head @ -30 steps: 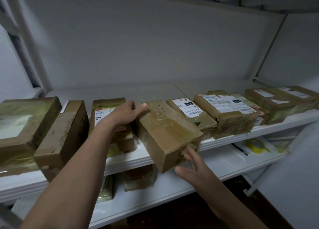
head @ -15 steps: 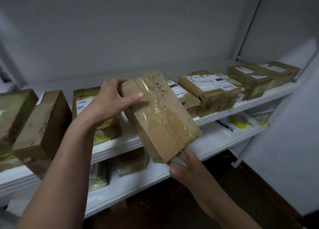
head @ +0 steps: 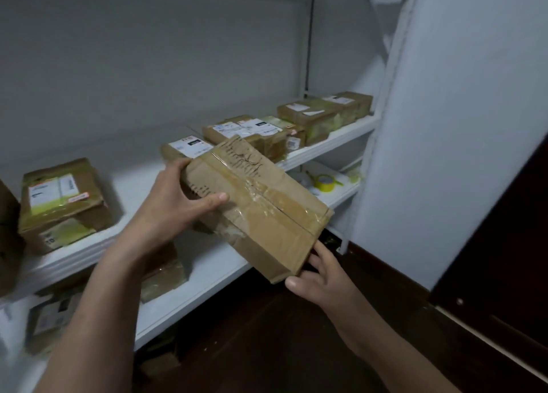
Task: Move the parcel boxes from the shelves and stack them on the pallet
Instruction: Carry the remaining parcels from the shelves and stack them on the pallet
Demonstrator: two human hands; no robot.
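Taped cardboard parcel (head: pixel 261 205) held clear of white shelf (head: pixel 332 142), tilted. Left hand (head: pixel 175 203) grips its far end; right hand (head: pixel 320 277) fingers clasp its near corner.

Held parcel box (head: pixel 261 208): brown cardboard, sealed with clear tape, tilted with its near end low, clear of the shelves (head: pixel 329 143). Remaining parcel boxes (head: pixel 62 200), some labelled, lie on the upper shelf; the lower ones are possibly parcels too, blurred.

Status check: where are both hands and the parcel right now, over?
Left hand grips the parcel box at its far end; right hand supports its near corner. Box clear of the shelf, tilted. Pallet not in view. Nothing blocking.
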